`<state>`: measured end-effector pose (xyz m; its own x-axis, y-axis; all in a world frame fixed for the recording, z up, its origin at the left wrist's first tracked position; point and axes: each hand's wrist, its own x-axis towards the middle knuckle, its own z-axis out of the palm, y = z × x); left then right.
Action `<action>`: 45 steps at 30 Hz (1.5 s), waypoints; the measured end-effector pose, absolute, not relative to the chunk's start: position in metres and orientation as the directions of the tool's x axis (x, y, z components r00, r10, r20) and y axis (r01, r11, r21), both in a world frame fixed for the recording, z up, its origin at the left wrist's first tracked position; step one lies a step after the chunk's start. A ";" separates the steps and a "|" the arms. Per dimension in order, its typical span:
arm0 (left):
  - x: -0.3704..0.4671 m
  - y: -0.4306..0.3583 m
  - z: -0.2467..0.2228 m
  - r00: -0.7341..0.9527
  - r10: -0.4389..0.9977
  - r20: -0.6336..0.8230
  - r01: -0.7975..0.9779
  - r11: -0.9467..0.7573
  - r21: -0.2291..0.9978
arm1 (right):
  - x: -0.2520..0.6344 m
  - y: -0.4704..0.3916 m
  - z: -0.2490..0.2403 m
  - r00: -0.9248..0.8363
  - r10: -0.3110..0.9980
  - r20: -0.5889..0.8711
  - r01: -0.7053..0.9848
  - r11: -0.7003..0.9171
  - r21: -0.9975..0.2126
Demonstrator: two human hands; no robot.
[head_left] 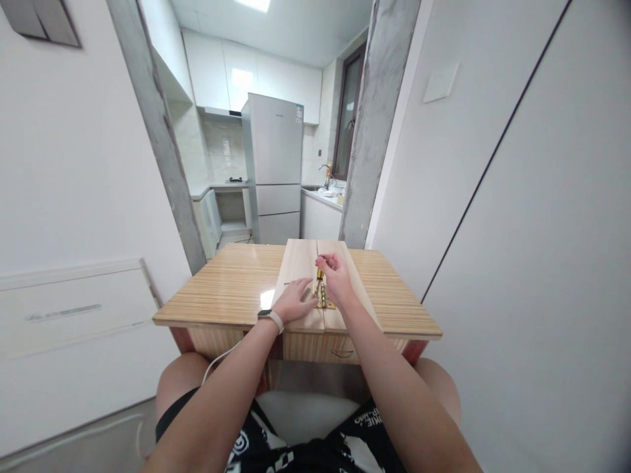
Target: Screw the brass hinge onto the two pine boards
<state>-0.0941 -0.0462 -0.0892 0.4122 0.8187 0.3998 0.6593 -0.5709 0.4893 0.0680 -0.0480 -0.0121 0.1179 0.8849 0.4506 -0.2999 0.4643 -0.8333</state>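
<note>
My right hand (334,272) grips the top of a screwdriver (320,270) with a yellow and black handle, held upright with its tip down. Below it, a brass-coloured hinge (324,304) lies across the seam between two pale wooden boards (302,253). My left hand (296,299) rests on the left board, its fingers stretched toward the hinge and the thumb beside the hinge's left edge. Whether its fingertips touch the hinge or a screw is too small to tell. A small dark item (287,284), perhaps a screw, lies left of that hand's fingers.
The boards lie on a striped wooden desk (236,276) with a drawer handle (342,353) at the front. White walls flank the desk on both sides. Beyond it stands a grey fridge (276,144) in a kitchen. A white cable (221,357) hangs near my left forearm.
</note>
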 end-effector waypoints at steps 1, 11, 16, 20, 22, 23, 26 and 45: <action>-0.095 -0.047 -0.088 0.358 0.822 0.442 0.625 -0.563 0.541 | 0.069 -0.048 -0.012 0.119 0.880 0.460 -0.276 0.474 -0.836; -0.069 -0.061 -0.020 0.194 0.630 0.752 0.390 -0.753 0.530 | 0.071 -0.054 -0.006 0.072 0.854 0.516 -0.159 0.520 -0.839; -0.060 -0.060 -0.011 0.158 0.631 0.759 0.387 -0.747 0.541 | 0.087 -0.044 -0.022 0.088 0.879 0.468 -0.240 0.475 -0.847; -0.062 -0.061 -0.015 0.111 0.662 0.742 0.384 -0.717 0.582 | 0.127 -0.022 -0.056 0.220 0.877 0.427 0.236 0.377 -0.896; -0.062 -0.062 -0.015 0.118 0.666 0.737 0.390 -0.714 0.582 | 0.148 -0.014 -0.074 0.196 0.883 0.426 0.589 0.242 -0.771; -0.062 -0.062 -0.014 0.128 0.666 0.735 0.389 -0.715 0.581 | 0.156 -0.012 -0.082 0.162 0.893 0.419 0.712 0.188 -0.677; -0.061 -0.061 -0.014 0.168 0.670 0.723 0.354 -0.725 0.590 | 0.168 -0.010 -0.096 0.081 0.923 0.376 0.899 0.095 -0.428; -0.055 -0.055 -0.013 0.130 0.694 0.708 0.217 -0.717 0.662 | 0.158 -0.017 -0.103 -0.051 0.937 0.345 0.982 0.109 -0.152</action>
